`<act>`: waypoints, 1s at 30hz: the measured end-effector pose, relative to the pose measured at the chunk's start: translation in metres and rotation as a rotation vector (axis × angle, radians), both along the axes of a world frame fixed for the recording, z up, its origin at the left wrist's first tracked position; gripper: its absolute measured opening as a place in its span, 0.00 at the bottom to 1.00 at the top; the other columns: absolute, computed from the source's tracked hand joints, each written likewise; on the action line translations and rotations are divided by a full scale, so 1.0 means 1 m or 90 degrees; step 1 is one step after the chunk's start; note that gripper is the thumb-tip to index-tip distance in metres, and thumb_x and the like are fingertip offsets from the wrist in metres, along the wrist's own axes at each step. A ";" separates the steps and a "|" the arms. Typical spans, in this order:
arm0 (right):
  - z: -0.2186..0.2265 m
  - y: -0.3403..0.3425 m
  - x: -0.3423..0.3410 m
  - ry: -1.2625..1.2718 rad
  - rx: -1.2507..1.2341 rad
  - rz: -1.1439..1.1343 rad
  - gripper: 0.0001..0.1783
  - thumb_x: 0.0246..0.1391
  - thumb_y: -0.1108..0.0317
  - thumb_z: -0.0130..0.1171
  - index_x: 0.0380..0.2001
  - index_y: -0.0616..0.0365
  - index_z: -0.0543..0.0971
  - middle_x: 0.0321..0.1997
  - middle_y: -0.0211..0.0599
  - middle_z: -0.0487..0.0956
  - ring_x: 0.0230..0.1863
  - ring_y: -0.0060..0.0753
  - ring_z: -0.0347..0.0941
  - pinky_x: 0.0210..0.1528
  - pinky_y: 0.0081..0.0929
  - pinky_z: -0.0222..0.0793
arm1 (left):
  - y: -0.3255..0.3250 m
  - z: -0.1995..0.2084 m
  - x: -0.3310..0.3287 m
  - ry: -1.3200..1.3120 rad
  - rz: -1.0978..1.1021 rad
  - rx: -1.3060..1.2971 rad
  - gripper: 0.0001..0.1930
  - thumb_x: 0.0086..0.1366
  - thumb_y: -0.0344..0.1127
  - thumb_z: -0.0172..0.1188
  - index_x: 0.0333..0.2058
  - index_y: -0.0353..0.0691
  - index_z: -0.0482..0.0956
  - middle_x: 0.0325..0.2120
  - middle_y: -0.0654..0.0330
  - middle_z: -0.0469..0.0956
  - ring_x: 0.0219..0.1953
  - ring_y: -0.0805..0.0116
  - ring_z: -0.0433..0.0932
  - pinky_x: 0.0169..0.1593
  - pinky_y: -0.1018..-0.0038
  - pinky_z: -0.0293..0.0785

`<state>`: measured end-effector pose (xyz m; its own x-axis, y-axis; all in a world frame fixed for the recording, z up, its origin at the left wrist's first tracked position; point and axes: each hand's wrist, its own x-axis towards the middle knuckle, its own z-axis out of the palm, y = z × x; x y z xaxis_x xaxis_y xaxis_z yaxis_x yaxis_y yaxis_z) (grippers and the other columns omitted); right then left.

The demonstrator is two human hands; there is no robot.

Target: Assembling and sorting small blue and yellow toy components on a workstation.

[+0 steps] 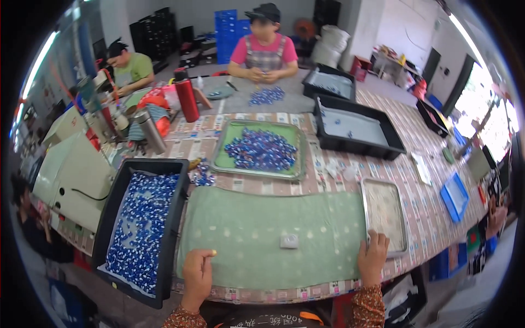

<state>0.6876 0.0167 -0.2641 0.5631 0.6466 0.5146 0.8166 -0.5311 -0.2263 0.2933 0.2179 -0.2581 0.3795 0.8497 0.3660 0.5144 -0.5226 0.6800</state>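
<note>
A pale green cloth point(240, 235) with light spots lies on the table in front of me. On it sits a small, whitish rectangular piece point(289, 241), apart from both hands. My left hand point(197, 275) rests at the cloth's near left part, its fingers curled in and a yellow covering on one fingertip; nothing shows in it. At the cloth's right edge, my right hand point(374, 256) lies with its fingers apart, by the near left corner of a shallow metal tray point(404, 218). Left of the cloth stands a black bin point(179, 213) holding many shiny blue pieces point(136, 235).
Beyond the cloth, a green-lined tray point(219, 158) holds a heap of blue-purple pieces point(261, 150). Black trays point(361, 146) stand at the back right. A red flask point(187, 97) and a steel flask point(150, 132) stand left. Across the table a person point(265, 54) handles small pieces.
</note>
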 end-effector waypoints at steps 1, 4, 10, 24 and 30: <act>-0.005 0.000 0.003 0.012 -0.029 -0.022 0.20 0.49 0.75 0.60 0.48 0.61 0.74 0.42 0.51 0.73 0.47 0.57 0.67 0.50 0.50 0.64 | 0.001 -0.001 -0.005 -0.007 0.018 0.005 0.06 0.66 0.23 0.54 0.38 0.37 0.78 0.34 0.57 0.79 0.36 0.63 0.77 0.40 0.69 0.72; -0.014 0.001 0.006 0.043 -0.046 -0.008 0.21 0.50 0.75 0.59 0.49 0.61 0.73 0.42 0.52 0.72 0.47 0.58 0.67 0.50 0.49 0.64 | 0.000 -0.006 -0.016 0.033 -0.005 0.115 0.09 0.61 0.20 0.55 0.38 0.38 0.80 0.34 0.54 0.79 0.37 0.53 0.77 0.40 0.63 0.73; -0.013 -0.008 0.007 0.037 -0.095 -0.031 0.22 0.50 0.78 0.56 0.51 0.60 0.72 0.42 0.50 0.73 0.47 0.57 0.68 0.50 0.50 0.65 | 0.002 -0.015 -0.021 0.069 -0.065 0.120 0.11 0.56 0.19 0.57 0.37 0.39 0.80 0.35 0.55 0.79 0.39 0.51 0.77 0.41 0.59 0.73; -0.002 -0.027 0.013 0.067 -0.177 -0.119 0.23 0.48 0.79 0.53 0.51 0.56 0.73 0.42 0.50 0.75 0.47 0.57 0.72 0.49 0.48 0.70 | 0.006 -0.019 -0.012 0.101 -0.101 0.066 0.10 0.56 0.18 0.53 0.35 0.35 0.78 0.35 0.52 0.78 0.41 0.49 0.74 0.44 0.59 0.71; 0.009 -0.022 0.016 0.092 -0.181 -0.135 0.21 0.51 0.74 0.57 0.51 0.56 0.74 0.42 0.49 0.76 0.48 0.54 0.73 0.48 0.49 0.72 | 0.009 -0.018 -0.009 0.112 -0.112 0.068 0.10 0.56 0.18 0.53 0.35 0.36 0.78 0.35 0.52 0.78 0.41 0.49 0.74 0.45 0.60 0.70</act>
